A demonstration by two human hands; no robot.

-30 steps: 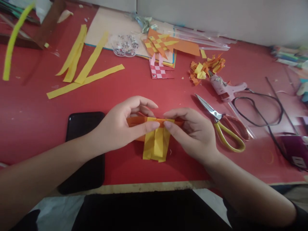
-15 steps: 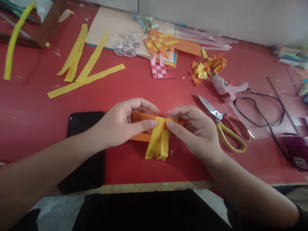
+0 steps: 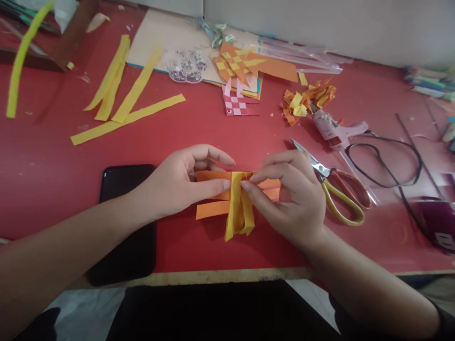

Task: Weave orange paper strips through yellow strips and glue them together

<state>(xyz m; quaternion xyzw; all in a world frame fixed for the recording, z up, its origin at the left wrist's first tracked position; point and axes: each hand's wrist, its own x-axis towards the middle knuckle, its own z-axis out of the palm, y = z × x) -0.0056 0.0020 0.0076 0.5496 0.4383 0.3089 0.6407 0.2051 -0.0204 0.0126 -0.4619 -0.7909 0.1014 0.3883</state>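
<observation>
- Just right of the phone [image 3: 124, 246], over the red table [image 3: 199, 253], the paper bundle [image 3: 235, 208] is between the two hands; orange strips [image 3: 213, 210] run crosswise, and folded yellow strips [image 3: 234, 222] hang towards the table's near edge. Whether the bundle rests on the table or is slightly raised, I cannot tell.
- Above the phone, the left forearm slants across its middle, and the left hand [image 3: 177, 184] is at the phone's right side, palm turned inward. Its thumb lies straight along the front of the orange strips, tip beside the yellow ones; the index finger arches well clear of the thumb, the others curving behind the paper. The hold looks light, but the hidden fingertips leave its firmness unclear.
- Farther right of the phone, past the bundle, the right hand [image 3: 295, 194] comes in from the lower right corner, wrist bent inward. Thumb and index finger are nearly closed, pinching the yellow strips at their upper fold; the remaining fingers are curled in.
- Well right of the phone, the scissors [image 3: 323, 173] lie beside the right hand, which covers part of the blades.
- Beyond the phone, loose yellow strips [image 3: 128, 119] lie flat.
- Beyond the phone and far to its right is the pink glue gun [image 3: 332, 130].
</observation>
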